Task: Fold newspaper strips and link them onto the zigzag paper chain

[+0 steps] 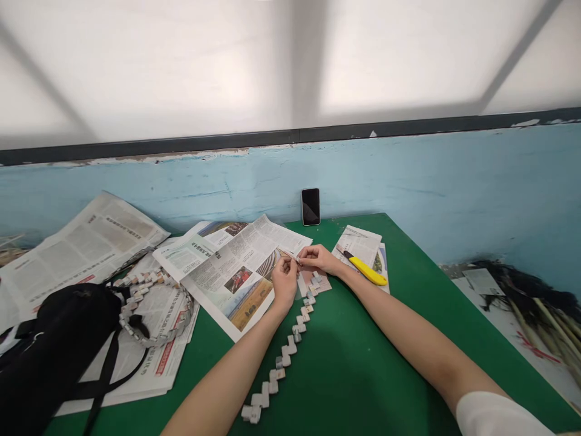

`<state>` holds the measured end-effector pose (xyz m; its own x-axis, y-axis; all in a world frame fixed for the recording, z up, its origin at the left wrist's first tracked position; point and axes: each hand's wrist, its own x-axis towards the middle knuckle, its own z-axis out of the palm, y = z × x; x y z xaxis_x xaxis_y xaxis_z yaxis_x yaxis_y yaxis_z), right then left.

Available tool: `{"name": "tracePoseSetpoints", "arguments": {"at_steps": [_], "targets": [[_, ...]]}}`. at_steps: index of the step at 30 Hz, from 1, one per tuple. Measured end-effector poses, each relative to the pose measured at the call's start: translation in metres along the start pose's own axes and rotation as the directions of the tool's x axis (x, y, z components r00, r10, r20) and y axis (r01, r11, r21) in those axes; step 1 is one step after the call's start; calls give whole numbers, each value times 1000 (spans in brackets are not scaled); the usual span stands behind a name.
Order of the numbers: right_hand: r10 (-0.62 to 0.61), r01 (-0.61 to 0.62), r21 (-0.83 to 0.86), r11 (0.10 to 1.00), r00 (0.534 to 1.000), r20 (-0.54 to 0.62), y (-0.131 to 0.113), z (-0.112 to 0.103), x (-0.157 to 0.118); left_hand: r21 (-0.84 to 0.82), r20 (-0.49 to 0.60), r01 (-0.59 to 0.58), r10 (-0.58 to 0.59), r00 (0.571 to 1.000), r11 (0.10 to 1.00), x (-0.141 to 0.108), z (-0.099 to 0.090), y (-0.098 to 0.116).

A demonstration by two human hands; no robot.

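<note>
My left hand [285, 280] and my right hand [318, 258] meet over the middle of the green table, fingers pinched together on a small strip of paper [296, 260]. Much of that strip is hidden by the fingertips. Just below the hands, a zigzag chain of folded newspaper [290, 347] runs down toward the near edge, between my forearms. Its upper end lies by some small cut paper pieces [321, 282]. Under and behind my left hand spreads a newspaper sheet [240, 266] with coloured pictures.
A yellow utility knife [367, 270] lies on cut newspaper pieces [361, 241] at right. A phone [311, 206] leans against the blue wall. At left are a black bag [68, 339], a coiled folded-paper chain [157, 339] and more newspapers [82, 242]. The green table's [454, 327] right edge slants nearby.
</note>
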<state>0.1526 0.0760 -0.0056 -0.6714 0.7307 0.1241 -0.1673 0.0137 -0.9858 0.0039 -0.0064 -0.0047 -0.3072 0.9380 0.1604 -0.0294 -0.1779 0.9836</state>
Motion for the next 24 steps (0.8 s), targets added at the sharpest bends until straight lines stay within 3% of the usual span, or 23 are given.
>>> {"name": "tracePoseSetpoints", "arguments": {"at_steps": [10,16,20,24], "targets": [[-18,18,-21,1000,1000,-12,3,-2,1,-24,60,50,-49,997,998,-3,3,7],[2,-2,-12,1000,1000,7,0,1,0,-6,64,28,-28,998,1000,0,1,1],[18,-18,5,1000,998,-56,-5,7,-1,-85,49,33,-29,998,996,4,-1,-5],[50,-50,-78,996,999,-4,-6,9,-2,-132,46,41,-36,998,990,4,-2,-6]]}}
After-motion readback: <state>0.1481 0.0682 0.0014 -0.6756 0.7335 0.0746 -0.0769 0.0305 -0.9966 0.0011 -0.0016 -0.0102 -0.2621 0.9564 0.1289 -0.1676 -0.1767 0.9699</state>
